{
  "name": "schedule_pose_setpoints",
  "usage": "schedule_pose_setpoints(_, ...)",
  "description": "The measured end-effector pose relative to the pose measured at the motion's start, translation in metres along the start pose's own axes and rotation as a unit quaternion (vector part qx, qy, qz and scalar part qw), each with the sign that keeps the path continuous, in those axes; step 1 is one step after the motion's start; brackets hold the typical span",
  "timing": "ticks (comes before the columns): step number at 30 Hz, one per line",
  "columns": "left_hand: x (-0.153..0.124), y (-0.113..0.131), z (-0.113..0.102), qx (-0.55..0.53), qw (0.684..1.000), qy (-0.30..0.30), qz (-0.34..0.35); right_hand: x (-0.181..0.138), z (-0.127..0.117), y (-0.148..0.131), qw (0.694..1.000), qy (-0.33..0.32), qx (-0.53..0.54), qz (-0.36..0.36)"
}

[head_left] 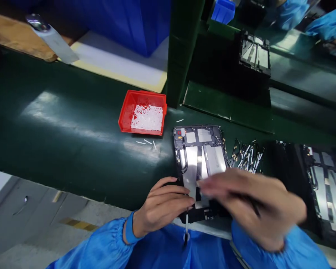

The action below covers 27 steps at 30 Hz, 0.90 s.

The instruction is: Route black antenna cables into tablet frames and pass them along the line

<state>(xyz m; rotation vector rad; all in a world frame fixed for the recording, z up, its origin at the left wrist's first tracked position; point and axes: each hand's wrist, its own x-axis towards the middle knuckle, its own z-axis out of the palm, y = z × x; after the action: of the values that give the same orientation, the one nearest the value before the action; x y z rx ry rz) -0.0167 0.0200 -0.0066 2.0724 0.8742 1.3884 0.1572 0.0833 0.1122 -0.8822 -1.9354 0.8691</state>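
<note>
An opened tablet-like device (192, 160), with silver panels, black frame and cabling, lies at the table's front edge before me. Over its lower left part is my left hand (162, 203). Its thumb and fingertips pinch a thin cable (187, 224) with a white section and a dark lower end, hanging past the device's edge. My right hand (257, 205) hovers over the lower right part, smeared by motion. A dark thin shape shows within it, too blurred to name. A bundle of thin black cables with white tags (248, 155) lies right of the device.
A red bin (123, 116) of small white strips stands behind and left; loose strips (148, 141) lie before it. Another opened device (323, 186) is at right, a third (254, 54) beyond the green post (182, 56). A co-worker's blue sleeves (327, 24) show at upper right.
</note>
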Motion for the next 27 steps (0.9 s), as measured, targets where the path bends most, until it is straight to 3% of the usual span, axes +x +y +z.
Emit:
schedule_pose_setpoints(3, -0.007, 0.001, 0.002, 0.006, 1.000, 0.008, -0.030, 0.046, 0.028, 0.032, 0.996, 0.034, -0.069, 0.040)
schedule_pose_setpoints(6, -0.014, 0.004, 0.002, 0.014, 0.998, 0.005, -0.058, 0.074, 0.056, 0.066, 0.991, -0.073, -0.100, 0.041)
schedule_pose_setpoints(8, -0.015, 0.004, 0.000, 0.029, 0.998, 0.015, -0.059, 0.075, 0.060, 0.072, 0.989, -0.084, -0.112, 0.037)
schedule_pose_setpoints(12, -0.003, -0.005, -0.010, 0.053, 0.998, 0.012, -0.044, 0.038, 0.028, 0.046, 0.990, -0.026, -0.119, 0.065)
schedule_pose_setpoints(15, 0.012, -0.018, -0.014, 0.030, 0.998, -0.004, -0.061, -0.011, 0.003, 0.024, 0.982, -0.068, -0.098, 0.149)
schedule_pose_setpoints(18, 0.021, -0.031, -0.010, -0.006, 0.997, -0.018, -0.077, -0.061, 0.001, 0.018, 0.968, -0.134, -0.072, 0.201)
schedule_pose_setpoints(20, 0.022, -0.037, -0.006, -0.019, 0.995, -0.021, -0.091, -0.086, 0.010, 0.023, 0.971, -0.142, -0.055, 0.185)
schedule_pose_setpoints(22, 0.022, -0.039, -0.002, -0.026, 0.994, -0.017, -0.109, -0.102, 0.021, 0.032, 0.984, -0.100, -0.060, 0.136)
schedule_pose_setpoints(27, 0.020, -0.041, 0.000, -0.036, 0.991, -0.011, -0.126, -0.112, 0.035, 0.052, 0.992, -0.028, -0.107, 0.068)
